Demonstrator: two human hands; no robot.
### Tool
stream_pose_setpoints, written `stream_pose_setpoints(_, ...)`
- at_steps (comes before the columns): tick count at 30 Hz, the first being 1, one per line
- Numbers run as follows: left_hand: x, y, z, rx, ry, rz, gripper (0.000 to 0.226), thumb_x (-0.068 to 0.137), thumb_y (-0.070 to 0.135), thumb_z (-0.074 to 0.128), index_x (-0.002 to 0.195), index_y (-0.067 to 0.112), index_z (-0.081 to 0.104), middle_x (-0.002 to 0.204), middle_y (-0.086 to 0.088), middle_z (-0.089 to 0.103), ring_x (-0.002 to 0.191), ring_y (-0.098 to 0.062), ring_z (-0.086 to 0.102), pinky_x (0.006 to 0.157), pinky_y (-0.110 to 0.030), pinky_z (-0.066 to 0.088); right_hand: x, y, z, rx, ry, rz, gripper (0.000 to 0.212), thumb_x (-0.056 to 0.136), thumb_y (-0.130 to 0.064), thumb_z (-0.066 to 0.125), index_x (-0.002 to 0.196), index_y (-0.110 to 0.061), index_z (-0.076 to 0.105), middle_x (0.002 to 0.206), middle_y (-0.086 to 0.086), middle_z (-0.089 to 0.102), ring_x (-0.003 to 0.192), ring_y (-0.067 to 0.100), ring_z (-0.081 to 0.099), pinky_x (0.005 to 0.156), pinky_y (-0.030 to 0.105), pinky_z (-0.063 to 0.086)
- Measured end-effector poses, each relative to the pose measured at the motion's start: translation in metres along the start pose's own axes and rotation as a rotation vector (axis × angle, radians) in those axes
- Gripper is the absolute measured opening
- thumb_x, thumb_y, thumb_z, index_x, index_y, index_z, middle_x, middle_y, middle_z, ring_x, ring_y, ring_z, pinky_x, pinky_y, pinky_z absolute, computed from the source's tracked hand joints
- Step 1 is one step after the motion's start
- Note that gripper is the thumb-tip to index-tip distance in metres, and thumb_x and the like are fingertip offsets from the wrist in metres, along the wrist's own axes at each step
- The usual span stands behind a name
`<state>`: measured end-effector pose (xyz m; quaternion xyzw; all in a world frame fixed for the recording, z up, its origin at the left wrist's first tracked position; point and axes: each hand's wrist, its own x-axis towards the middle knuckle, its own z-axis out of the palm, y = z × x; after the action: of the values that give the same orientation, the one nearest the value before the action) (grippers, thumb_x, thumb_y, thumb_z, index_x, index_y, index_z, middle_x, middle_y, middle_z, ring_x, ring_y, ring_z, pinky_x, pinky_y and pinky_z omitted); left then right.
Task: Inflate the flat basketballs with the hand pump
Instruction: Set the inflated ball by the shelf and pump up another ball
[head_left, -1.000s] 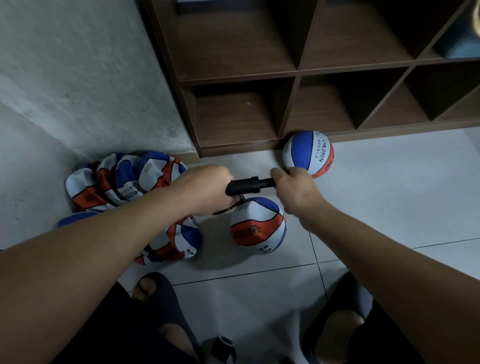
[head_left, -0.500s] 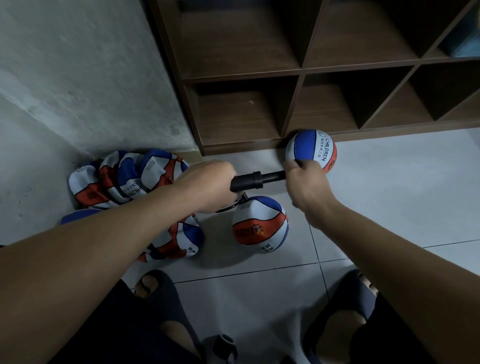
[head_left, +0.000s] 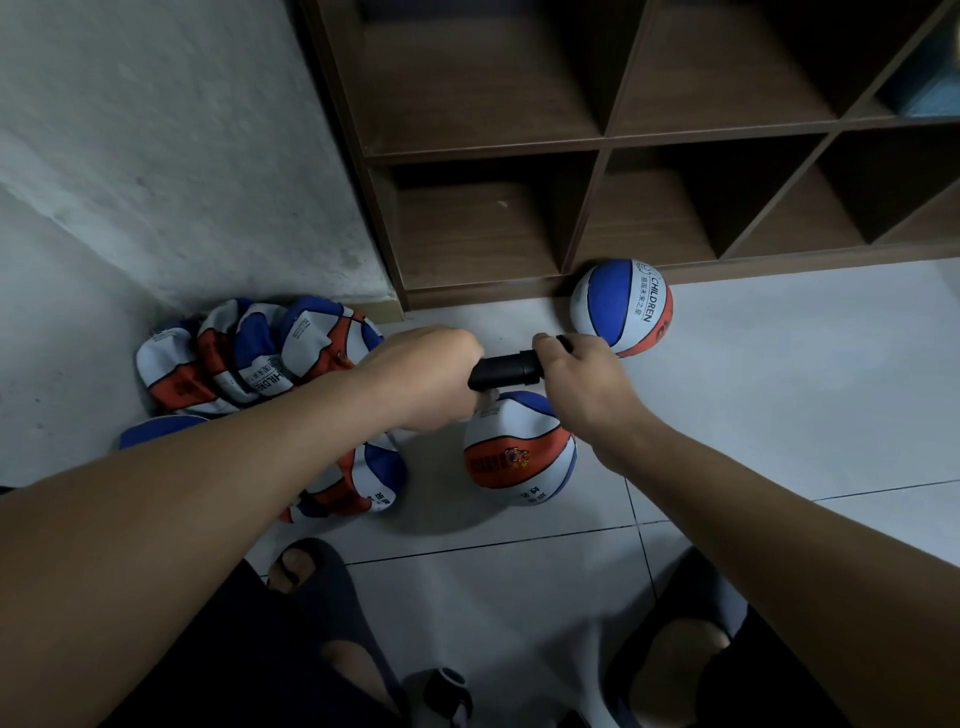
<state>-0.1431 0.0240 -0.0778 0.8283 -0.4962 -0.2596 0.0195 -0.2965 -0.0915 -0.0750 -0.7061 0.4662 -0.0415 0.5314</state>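
Observation:
A black hand pump (head_left: 506, 370) lies level between my hands, just above a red, white and blue basketball (head_left: 519, 457) on the tiled floor. My left hand (head_left: 423, 376) grips the pump's barrel end. My right hand (head_left: 584, 376) is closed on the handle end, right against the barrel. The hose down to the ball is mostly hidden by my left hand. A round, full basketball (head_left: 621, 309) rests against the shelf base behind my right hand. Several flat basketballs (head_left: 249, 358) lie heaped at the left by the wall.
A dark wooden cubby shelf (head_left: 597, 145) stands straight ahead, its lower compartments holding nothing. A grey wall (head_left: 156, 156) closes the left side. My feet in dark sandals (head_left: 322, 587) flank the near floor tiles, with a small dark object (head_left: 441, 691) between them.
My right hand has pushed the pump handle leftward into the barrel, so the thin rod seen half a second ago is no longer showing. The ball under the pump stays in place.

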Motion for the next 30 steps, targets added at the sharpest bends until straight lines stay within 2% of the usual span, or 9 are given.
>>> stream_pose_setpoints(3,0.000,-0.009,-0.006,-0.015,-0.046,0.014,0.032,0.098,0.043,0.070,0.073,0.023,0.068,0.062,-0.001,0.063,0.052,-0.020,0.058,0.050,-0.031,0.042,0.007,0.002,-0.013,0.019,-0.002,0.052,0.032,0.106,-0.036,0.051,0.086,-0.012,0.057,0.069,0.002,0.049,0.061,0.019,0.044,0.057,0.033,0.035)
stream_pose_setpoints(7,0.000,-0.032,-0.016,-0.018,-0.037,-0.036,0.031,0.096,0.048,0.076,0.077,0.026,0.068,0.069,0.000,0.068,0.063,-0.022,0.069,0.058,-0.039,0.053,0.024,0.009,-0.047,0.086,0.156,0.138,0.019,0.098,-0.027,0.052,0.085,-0.014,0.057,0.073,0.004,0.047,0.063,0.023,0.038,0.052,0.032,0.030)
stream_pose_setpoints(11,0.000,-0.027,-0.008,-0.016,-0.041,-0.017,0.033,0.098,0.051,0.073,0.076,0.026,0.068,0.069,-0.001,0.069,0.064,-0.023,0.070,0.056,-0.036,0.049,0.025,0.009,-0.050,0.089,0.195,0.133,0.018,0.096,-0.021,0.049,0.079,-0.015,0.049,0.070,0.001,0.039,0.062,0.022,0.032,0.054,0.033,0.029)
stream_pose_setpoints(14,-0.001,-0.017,-0.004,-0.005,-0.022,-0.026,0.036,0.099,0.051,0.070,0.076,0.023,0.069,0.066,-0.001,0.066,0.057,-0.022,0.065,0.052,-0.033,0.046,0.017,0.008,-0.036,0.052,0.172,0.070,0.025,0.102,-0.023,0.048,0.083,-0.007,0.051,0.073,0.004,0.042,0.068,0.023,0.037,0.063,0.040,0.034)
stream_pose_setpoints(16,-0.002,-0.012,-0.004,-0.022,-0.013,-0.036,0.037,0.100,0.048,0.068,0.075,0.020,0.069,0.063,0.000,0.061,0.052,-0.019,0.058,0.050,-0.033,0.043,0.013,0.006,-0.025,0.021,0.141,0.025,0.032,0.104,-0.026,0.048,0.088,0.001,0.053,0.075,0.008,0.047,0.070,0.024,0.043,0.064,0.041,0.038)
stream_pose_setpoints(21,-0.006,0.001,0.003,-0.045,-0.012,-0.046,0.044,0.101,0.051,0.068,0.068,0.022,0.063,0.056,0.002,0.054,0.047,-0.018,0.050,0.047,-0.030,0.036,0.002,0.005,-0.005,-0.013,0.053,-0.029,0.036,0.108,-0.029,0.049,0.078,-0.010,0.049,0.066,0.003,0.046,0.061,0.020,0.042,0.058,0.035,0.033)
stream_pose_setpoints(24,-0.008,0.008,0.007,-0.024,-0.031,-0.048,0.045,0.102,0.052,0.067,0.067,0.023,0.060,0.057,0.001,0.052,0.047,-0.019,0.048,0.048,-0.030,0.033,-0.003,0.008,0.003,-0.020,-0.010,-0.019,0.035,0.109,-0.033,0.049,0.080,-0.014,0.052,0.067,0.000,0.047,0.057,0.016,0.043,0.052,0.030,0.035)
stream_pose_setpoints(26,-0.008,0.010,0.006,0.002,-0.030,-0.040,0.043,0.102,0.052,0.066,0.070,0.024,0.061,0.058,0.000,0.054,0.048,-0.020,0.050,0.048,-0.031,0.034,-0.005,0.007,0.004,-0.016,-0.031,-0.009,0.034,0.110,-0.034,0.048,0.081,-0.016,0.052,0.067,-0.001,0.047,0.054,0.013,0.041,0.046,0.024,0.034)
stream_pose_setpoints(30,-0.007,0.010,0.003,0.008,0.018,-0.020,0.036,0.099,0.055,0.069,0.077,0.027,0.064,0.064,0.001,0.062,0.053,-0.019,0.060,0.049,-0.030,0.039,0.001,0.002,-0.003,0.001,-0.028,-0.009,0.033,0.109,-0.034,0.049,0.081,-0.016,0.053,0.063,-0.003,0.044,0.051,0.012,0.039,0.048,0.027,0.032)
